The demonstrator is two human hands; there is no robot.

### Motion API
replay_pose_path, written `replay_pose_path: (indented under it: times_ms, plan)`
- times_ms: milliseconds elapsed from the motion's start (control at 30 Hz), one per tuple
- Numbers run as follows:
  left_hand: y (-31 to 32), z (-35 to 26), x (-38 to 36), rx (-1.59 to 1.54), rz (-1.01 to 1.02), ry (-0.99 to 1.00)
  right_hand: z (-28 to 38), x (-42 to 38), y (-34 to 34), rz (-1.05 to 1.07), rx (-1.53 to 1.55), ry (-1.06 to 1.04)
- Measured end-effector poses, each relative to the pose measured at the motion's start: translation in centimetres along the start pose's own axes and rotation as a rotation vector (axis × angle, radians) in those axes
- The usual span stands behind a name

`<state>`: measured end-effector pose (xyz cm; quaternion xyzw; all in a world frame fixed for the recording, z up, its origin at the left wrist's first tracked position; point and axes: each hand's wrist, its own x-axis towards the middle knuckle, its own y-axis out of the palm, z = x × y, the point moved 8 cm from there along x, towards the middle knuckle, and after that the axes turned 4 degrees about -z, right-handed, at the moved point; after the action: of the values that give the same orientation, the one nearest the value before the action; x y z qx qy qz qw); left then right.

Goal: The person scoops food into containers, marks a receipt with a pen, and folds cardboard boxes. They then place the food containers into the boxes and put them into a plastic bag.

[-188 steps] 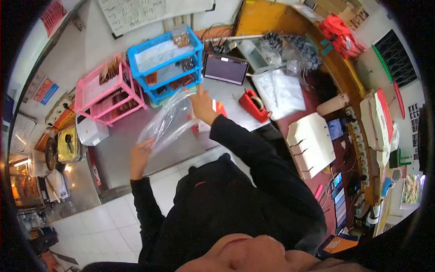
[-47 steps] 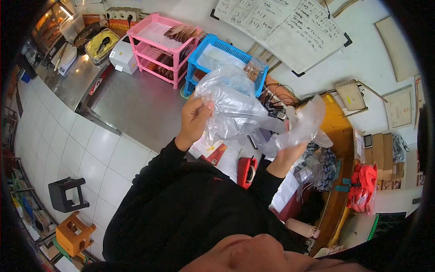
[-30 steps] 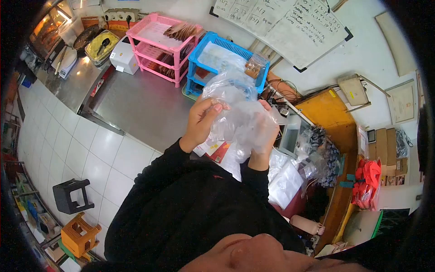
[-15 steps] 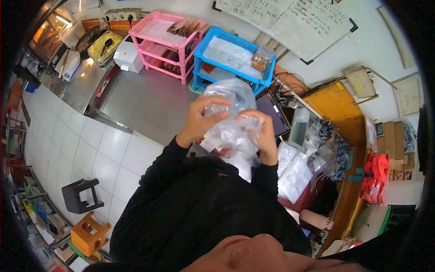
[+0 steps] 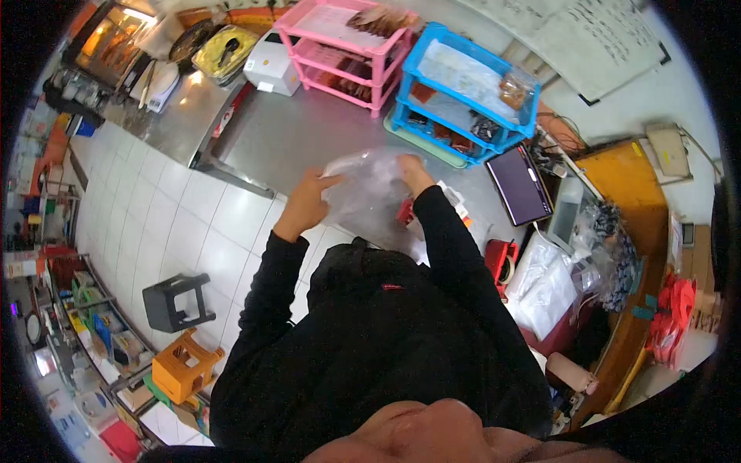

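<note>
A clear plastic bag [image 5: 364,202] is stretched between my two hands in front of my body, above the near edge of the metal counter. My left hand [image 5: 307,202] grips its left side, a finger lying along the upper edge. At the upper right corner, my right hand [image 5: 415,173] is closed on the same bag, with its fingertips partly hidden. Small red and white items [image 5: 407,212] show beside and through the plastic. To the right of my right forearm sits a red tape dispenser [image 5: 502,266] with a roll of tape.
Pink tiered trays [image 5: 378,58] and blue tiered trays [image 5: 468,85] line the back of the counter [image 5: 324,127]. A dark tablet [image 5: 519,184] and stacked white plastic bags [image 5: 540,282] are at right. A black stool [image 5: 177,301] and an orange stool [image 5: 185,366] stand on the tiled floor.
The bag went from bunched up between both hands to spread out and flatter. My hands moved lower left and farther apart. The view shifted, uncovering the tape dispenser.
</note>
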<state>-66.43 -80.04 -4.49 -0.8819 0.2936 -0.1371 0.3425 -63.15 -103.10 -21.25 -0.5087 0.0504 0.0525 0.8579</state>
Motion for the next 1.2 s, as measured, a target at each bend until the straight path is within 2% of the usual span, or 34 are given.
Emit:
replay_pose_path:
  times_ms: [33, 67, 100, 133, 233, 333, 400, 433, 500, 533, 567, 633, 700, 767, 833, 867, 900, 967, 1067, 1133, 1200]
  plan:
    - [0.4, 4.3, -1.1, 0.268, 0.02, -0.208, -1.2, 1.3, 1.5, 0.023, -0.364, -0.024]
    - [1.3, 6.5, -1.8, 0.267, 0.01, -0.233, -1.5, 1.7, 1.9, 0.071, -0.373, 0.056]
    - [2.4, 8.9, -2.4, 0.4, 0.037, -0.297, -1.5, 2.3, 2.3, 0.117, -0.383, 0.137]
    - [2.8, 10.3, -2.8, 0.533, 0.071, -0.357, -0.2, 2.7, 2.3, 0.127, -0.384, 0.121]
    - [4.1, 10.6, -3.3, 0.487, 0.149, -0.404, 2.1, 2.1, 3.1, 0.195, -0.379, 0.198]
    - [4.6, 11.7, -2.9, 0.387, 0.073, -0.433, 7.6, 2.0, 4.0, -0.274, 0.07, 0.062]
    - [4.6, 12.0, -3.1, 0.309, 0.028, -0.418, 8.9, -0.2, 4.0, -0.59, 0.364, -0.021]
    - [4.4, 12.6, -3.2, 0.289, 0.019, -0.461, 8.5, -1.2, 4.9, -0.594, 0.36, -0.01]
    - [4.0, 13.6, -3.3, 0.272, 0.019, -0.496, 6.6, -1.9, 11.7, 0.109, -0.289, 0.174]
    - [4.0, 13.9, -3.5, 0.263, 0.023, -0.489, 6.1, -2.0, 11.5, 0.107, -0.286, 0.186]
    - [4.2, 14.3, -3.7, 0.25, 0.031, -0.483, 5.4, -2.3, 11.4, 0.09, -0.078, 0.229]
    - [5.2, 14.4, -3.9, 0.192, 0.077, -0.455, 4.3, -2.6, 11.5, 0.071, 0.125, 0.29]
    - [6.6, 14.6, -3.9, 0.128, 0.123, -0.421, 2.7, -2.2, 9.1, -0.386, 0.414, 0.413]
    - [8.0, 14.1, -3.3, 0.02, 0.086, -0.219, 4.5, -2.3, 6.2, -0.446, 0.524, 0.512]
    - [8.8, 13.8, -3.0, -0.116, 0.096, -0.211, 7.9, -1.3, 6.6, -0.22, 0.339, 0.263]
    - [9.2, 13.7, -2.8, -0.239, 0.095, -0.22, 8.0, -2.2, 6.6, -0.238, 0.331, 0.286]
    - [9.5, 13.6, -2.8, -0.244, 0.113, -0.199, 8.9, -3.3, 8.5, 0.01, 0.058, 0.235]
    - [9.3, 13.8, -2.8, -0.259, 0.092, -0.205, 8.9, -5.0, 9.4, 0.252, -0.213, 0.198]
    - [9.1, 15.1, -3.0, -0.266, 0.08, -0.201, 10.3, -6.9, 3.0, -0.19, 0.41, 0.059]
    - [9.0, 16.0, -3.2, -0.277, 0.097, -0.25, 9.9, -9.8, -3.4, -0.269, 0.568, 0.236]
    - [8.4, 16.1, -3.2, -0.255, 0.107, -0.251, 9.9, -12.7, -10.6, -0.431, 0.143, 0.209]
